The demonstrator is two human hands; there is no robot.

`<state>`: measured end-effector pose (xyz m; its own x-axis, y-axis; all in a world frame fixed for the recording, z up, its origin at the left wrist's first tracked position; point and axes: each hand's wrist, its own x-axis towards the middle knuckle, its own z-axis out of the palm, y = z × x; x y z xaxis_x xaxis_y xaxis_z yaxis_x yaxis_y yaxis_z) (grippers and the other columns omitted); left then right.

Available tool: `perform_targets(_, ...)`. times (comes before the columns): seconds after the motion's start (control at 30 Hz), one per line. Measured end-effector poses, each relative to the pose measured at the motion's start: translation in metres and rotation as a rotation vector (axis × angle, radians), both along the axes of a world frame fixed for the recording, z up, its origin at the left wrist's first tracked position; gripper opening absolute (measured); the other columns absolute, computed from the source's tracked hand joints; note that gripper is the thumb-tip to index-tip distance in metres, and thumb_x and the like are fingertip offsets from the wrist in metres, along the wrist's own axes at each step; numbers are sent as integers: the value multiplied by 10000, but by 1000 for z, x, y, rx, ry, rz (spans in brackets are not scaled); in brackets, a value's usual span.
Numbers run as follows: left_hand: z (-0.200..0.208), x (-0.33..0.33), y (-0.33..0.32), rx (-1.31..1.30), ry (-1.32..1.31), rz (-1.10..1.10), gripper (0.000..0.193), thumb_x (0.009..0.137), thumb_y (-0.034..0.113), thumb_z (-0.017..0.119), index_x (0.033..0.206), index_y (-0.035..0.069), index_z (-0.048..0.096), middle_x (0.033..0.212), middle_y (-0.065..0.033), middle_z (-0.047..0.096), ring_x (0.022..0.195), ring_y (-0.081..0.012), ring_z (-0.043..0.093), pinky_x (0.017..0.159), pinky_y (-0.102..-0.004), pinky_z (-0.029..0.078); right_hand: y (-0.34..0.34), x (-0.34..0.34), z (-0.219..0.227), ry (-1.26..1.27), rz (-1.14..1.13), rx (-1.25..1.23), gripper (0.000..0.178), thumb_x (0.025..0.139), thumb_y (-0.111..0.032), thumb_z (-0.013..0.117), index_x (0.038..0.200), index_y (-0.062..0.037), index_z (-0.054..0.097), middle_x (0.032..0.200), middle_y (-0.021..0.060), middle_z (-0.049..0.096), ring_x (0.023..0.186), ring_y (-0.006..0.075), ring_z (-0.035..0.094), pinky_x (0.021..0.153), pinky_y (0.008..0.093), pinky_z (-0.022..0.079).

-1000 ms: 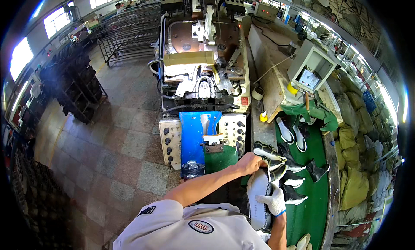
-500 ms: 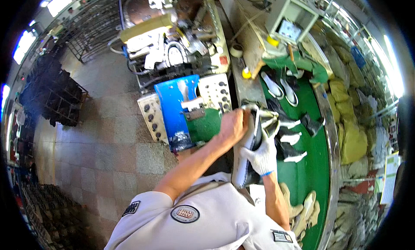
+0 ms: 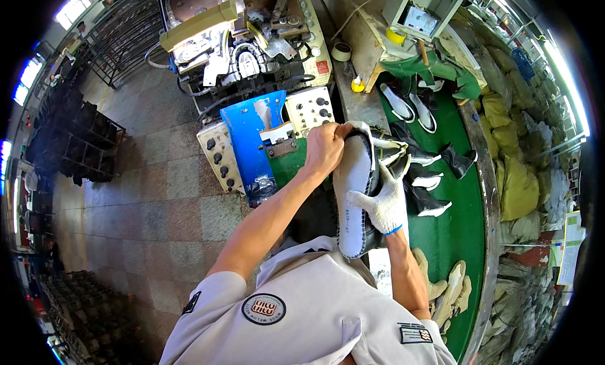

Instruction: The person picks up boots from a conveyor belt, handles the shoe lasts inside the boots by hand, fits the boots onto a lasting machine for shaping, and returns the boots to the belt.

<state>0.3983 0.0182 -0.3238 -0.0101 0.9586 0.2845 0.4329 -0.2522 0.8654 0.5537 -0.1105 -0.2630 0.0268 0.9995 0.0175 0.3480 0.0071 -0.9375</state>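
Observation:
A dark shoe upper with a pale bottom (image 3: 355, 187) is held in front of my chest, its bottom turned towards me and a line of stitches along its edge. My bare left hand (image 3: 324, 149) pinches the rim at its far end. On its right side, my right hand (image 3: 386, 204), in a white knitted glove with a blue cuff, grips the upper with the thumb lying on the pale bottom. Light yellowish edges (image 3: 394, 152) stick out beyond the glove; I cannot make out what they belong to. The inside of the upper is mostly hidden.
Black-and-white shoe uppers (image 3: 428, 179) and beige ones (image 3: 450, 289) lie on a green belt (image 3: 463, 236) to the right. Ahead stands a machine with a blue panel (image 3: 251, 138) and knobbed control boxes (image 3: 220, 157). Filled sacks (image 3: 520, 182) are piled beyond the belt.
The shoe upper has tilted so more of its pale bottom faces me. My left hand has shifted slightly left and away from me, still pinching the far end; my right hand keeps its grip.

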Motion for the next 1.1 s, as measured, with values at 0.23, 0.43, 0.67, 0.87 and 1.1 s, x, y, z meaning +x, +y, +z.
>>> perform_targets(0.23, -5, 10, -35, -327, -550, 18, 467, 1049, 386, 621, 923, -46, 744, 647, -116, 615, 653, -96, 516, 590, -364, 445, 1, -23, -3, -466, -174, 113, 904, 650, -396, 878, 1402, -7, 563, 963, 218, 759, 883, 332, 759, 818, 406, 591)
perform_targets(0.43, -44, 3, -16, 45, -115, 96, 441, 1038, 289, 625, 784, -65, 691, 631, -277, 572, 548, -209, 540, 545, -437, 429, 4, -31, -17, -44, -94, 45, 860, 672, -240, 881, 1407, 51, 543, 1102, 151, 744, 928, 208, 709, 861, 359, 579)
perform_targets(0.67, -19, -8, -3, -313, -365, -27, 380, 991, 270, 669, 796, -48, 740, 634, -238, 645, 563, -380, 651, 555, -443, 490, 11, -17, -12, 181, -73, -50, 729, 667, -191, 902, 1294, 51, 620, 1030, 122, 751, 910, 188, 706, 857, 335, 570)
perform_targets(0.87, -16, -24, 3, 197, 214, -101, 457, 972, 369, 728, 723, -9, 663, 663, -218, 659, 588, -386, 667, 540, -494, 487, 15, 0, -25, -96, -37, 63, 941, 614, -247, 928, 1416, 67, 547, 1196, 144, 710, 1059, 197, 661, 987, 356, 524)
perform_targets(1.1, 5, -28, 4, -88, -62, -395, 462, 1004, 322, 706, 733, -50, 676, 535, -97, 530, 532, -113, 425, 500, -385, 370, 4, 8, -7, 186, 16, -45, 772, 612, -229, 860, 1300, 47, 643, 1112, 119, 739, 985, 206, 700, 917, 347, 554)
